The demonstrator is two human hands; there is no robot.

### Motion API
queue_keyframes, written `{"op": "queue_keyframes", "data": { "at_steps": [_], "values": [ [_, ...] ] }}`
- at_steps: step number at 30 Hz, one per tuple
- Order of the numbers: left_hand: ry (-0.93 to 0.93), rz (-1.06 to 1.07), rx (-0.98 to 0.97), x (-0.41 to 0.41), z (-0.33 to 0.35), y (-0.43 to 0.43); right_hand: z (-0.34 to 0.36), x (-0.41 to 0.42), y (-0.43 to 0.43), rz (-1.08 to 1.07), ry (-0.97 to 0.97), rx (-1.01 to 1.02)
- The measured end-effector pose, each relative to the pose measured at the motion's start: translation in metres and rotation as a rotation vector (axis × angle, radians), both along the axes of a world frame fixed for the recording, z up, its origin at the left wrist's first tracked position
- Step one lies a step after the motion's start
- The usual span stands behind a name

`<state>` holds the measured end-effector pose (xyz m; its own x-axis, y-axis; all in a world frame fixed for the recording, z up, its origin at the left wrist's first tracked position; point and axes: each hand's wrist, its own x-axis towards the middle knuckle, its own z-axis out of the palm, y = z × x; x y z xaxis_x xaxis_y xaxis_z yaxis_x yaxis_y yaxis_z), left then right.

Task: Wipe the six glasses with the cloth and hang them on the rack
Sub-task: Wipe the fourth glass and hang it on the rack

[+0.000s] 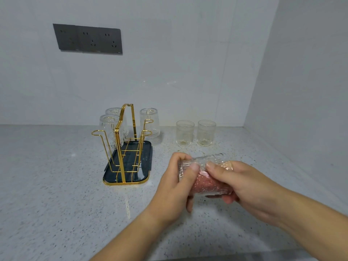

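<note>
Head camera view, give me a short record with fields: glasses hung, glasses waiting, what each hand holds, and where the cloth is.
hung: three clear ribbed glasses upside down on the gold wire rack, e.g.
waiting: two upright clear glasses on the speckled counter, at and
left hand: grips the sixth glass, lying sideways
right hand: grips the same glass
cloth: pink cloth stuffed inside it

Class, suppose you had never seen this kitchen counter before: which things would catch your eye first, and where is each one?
First, the two hands low and right of centre: the left hand and right hand hold a ribbed glass on its side, with a pink cloth stuffed inside. Next, the gold wire rack at centre-left, carrying three upturned glasses. Two upright glasses stand to its right.
</note>
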<state>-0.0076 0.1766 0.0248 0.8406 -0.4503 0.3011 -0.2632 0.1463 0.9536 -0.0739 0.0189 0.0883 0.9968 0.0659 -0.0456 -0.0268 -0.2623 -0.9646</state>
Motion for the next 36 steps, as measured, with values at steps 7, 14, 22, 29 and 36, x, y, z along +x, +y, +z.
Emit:
{"op": "queue_keyframes", "data": {
  "at_steps": [7, 14, 22, 29, 36],
  "values": [
    [0.787, -0.287, -0.017, 0.002, 0.024, -0.006, -0.009, -0.006, -0.013, 0.239, -0.439, -0.721],
    [0.454, -0.314, -0.023, 0.003, 0.008, -0.005, -0.006, -0.008, -0.023, 0.195, -0.335, -0.534],
    [0.106, 0.001, -0.075, -0.003, 0.012, -0.010, 0.003, -0.004, -0.017, 0.194, -0.237, -0.314],
    [0.824, -0.306, 0.054, 0.006, 0.023, -0.004, -0.008, -0.006, -0.023, 0.287, -0.415, -0.820],
    [0.292, -0.212, -0.051, 0.006, 0.000, -0.008, -0.003, -0.004, -0.025, 0.199, -0.275, -0.329]
  ]
}}
